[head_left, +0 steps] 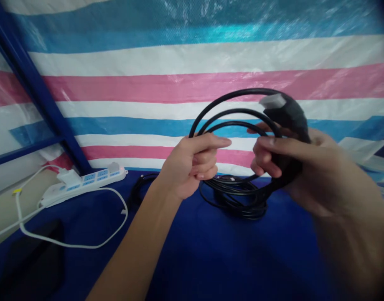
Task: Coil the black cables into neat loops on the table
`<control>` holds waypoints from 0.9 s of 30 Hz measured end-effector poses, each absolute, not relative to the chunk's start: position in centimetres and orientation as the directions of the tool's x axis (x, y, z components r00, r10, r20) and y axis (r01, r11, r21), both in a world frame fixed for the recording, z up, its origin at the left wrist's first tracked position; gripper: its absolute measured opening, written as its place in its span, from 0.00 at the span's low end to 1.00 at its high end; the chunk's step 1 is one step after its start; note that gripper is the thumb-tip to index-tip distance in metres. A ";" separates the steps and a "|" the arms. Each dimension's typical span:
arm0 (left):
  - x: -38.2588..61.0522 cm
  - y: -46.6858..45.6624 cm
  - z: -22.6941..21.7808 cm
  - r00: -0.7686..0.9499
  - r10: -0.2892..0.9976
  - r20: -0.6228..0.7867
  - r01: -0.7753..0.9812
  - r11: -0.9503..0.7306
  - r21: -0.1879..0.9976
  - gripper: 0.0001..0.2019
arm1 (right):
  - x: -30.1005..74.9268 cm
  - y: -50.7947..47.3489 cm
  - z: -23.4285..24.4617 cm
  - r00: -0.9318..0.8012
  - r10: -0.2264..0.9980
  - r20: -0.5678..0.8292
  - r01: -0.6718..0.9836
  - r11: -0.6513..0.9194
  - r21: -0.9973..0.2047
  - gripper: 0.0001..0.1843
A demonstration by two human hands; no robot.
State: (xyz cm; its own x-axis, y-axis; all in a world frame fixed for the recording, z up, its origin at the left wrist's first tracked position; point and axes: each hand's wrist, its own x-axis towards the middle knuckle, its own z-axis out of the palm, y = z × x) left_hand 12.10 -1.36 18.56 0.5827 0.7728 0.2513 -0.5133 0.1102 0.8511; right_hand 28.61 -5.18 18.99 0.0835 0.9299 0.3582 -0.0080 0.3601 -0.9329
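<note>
A coiled black cable hangs in loops between my two hands, above the blue surface. My left hand is closed round the left side of the loops, its index finger pointing right. On the right side, my right hand grips the loops with thumb and fingers. A connector with a light grey end sticks out at the top of my right hand; it is blurred, so its kind is unclear. Behind and below the held loops lies a pile of black cable on the surface.
A white power strip with plugs in it lies at the left. Its white cord loops over the blue surface. A dark flat object sits front left. More black cable lies behind my left arm. Striped sheeting hangs behind.
</note>
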 end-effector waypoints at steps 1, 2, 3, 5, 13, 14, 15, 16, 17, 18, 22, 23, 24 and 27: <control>12.3 -1.3 18.5 0.540 0.797 0.271 -0.558 0.098 0.824 0.15 | 28.5 -5.1 19.0 0.096 0.917 0.388 -0.031 0.392 -0.919 0.08; 12.4 -1.2 18.5 0.502 0.815 0.290 -0.596 0.083 0.799 0.16 | 28.5 -4.9 19.0 0.098 0.911 0.401 -0.056 0.407 -0.912 0.08; 12.5 -1.1 18.5 0.470 0.826 0.310 -0.627 0.066 0.776 0.17 | 28.6 -4.7 19.0 0.087 0.914 0.396 -0.085 0.403 -0.911 0.08; 12.5 -1.0 18.4 0.407 0.845 0.347 -0.675 0.022 0.738 0.20 | 28.8 -4.4 18.9 0.040 0.930 0.366 -0.148 0.368 -0.918 0.08; 12.0 -1.0 18.6 0.361 0.843 0.399 -0.705 -0.033 0.708 0.23 | 29.8 -4.2 18.8 -0.096 0.954 0.285 -0.134 0.272 -0.953 0.17; 11.9 -1.0 18.7 0.353 0.849 0.394 -0.708 -0.032 0.705 0.23 | 29.8 -4.2 18.7 -0.115 0.952 0.285 -0.135 0.269 -0.953 0.20; 11.8 -1.0 18.8 0.342 0.855 0.390 -0.719 -0.030 0.695 0.23 | 29.9 -4.2 18.6 -0.138 0.947 0.291 -0.146 0.271 -0.951 0.22; 11.7 -0.9 18.8 0.327 0.862 0.389 -0.736 -0.026 0.676 0.23 | 29.9 -4.1 18.4 -0.169 0.937 0.305 -0.168 0.278 -0.946 0.25; 11.6 -0.8 18.8 0.312 0.868 0.385 -0.754 -0.021 0.656 0.23 | 29.9 -4.1 18.3 -0.204 0.923 0.326 -0.199 0.287 -0.937 0.28; 11.5 -0.8 18.8 0.300 0.872 0.386 -0.771 -0.016 0.636 0.23 | 29.9 -4.0 18.1 -0.238 0.907 0.348 -0.234 0.294 -0.927 0.30; 11.3 -0.7 18.7 0.394 0.840 0.372 -0.712 0.023 0.702 0.22 | 29.8 -3.5 17.7 -0.221 0.886 0.408 -0.311 0.332 -0.891 0.32; 11.2 -0.8 18.7 0.454 0.818 0.352 -0.640 0.025 0.768 0.21 | 29.8 -3.4 17.7 -0.181 0.893 0.413 -0.302 0.349 -0.887 0.30; 11.2 -1.0 18.6 0.518 0.793 0.322 -0.541 0.012 0.841 0.21 | 29.8 -3.3 17.7 -0.142 0.900 0.413 -0.282 0.363 -0.888 0.27; 11.1 -1.2 18.5 0.637 0.736 0.230 -0.235 -0.098 0.967 0.19 | 29.9 -3.3 17.8 -0.102 0.939 0.329 -0.145 0.313 -0.939 0.14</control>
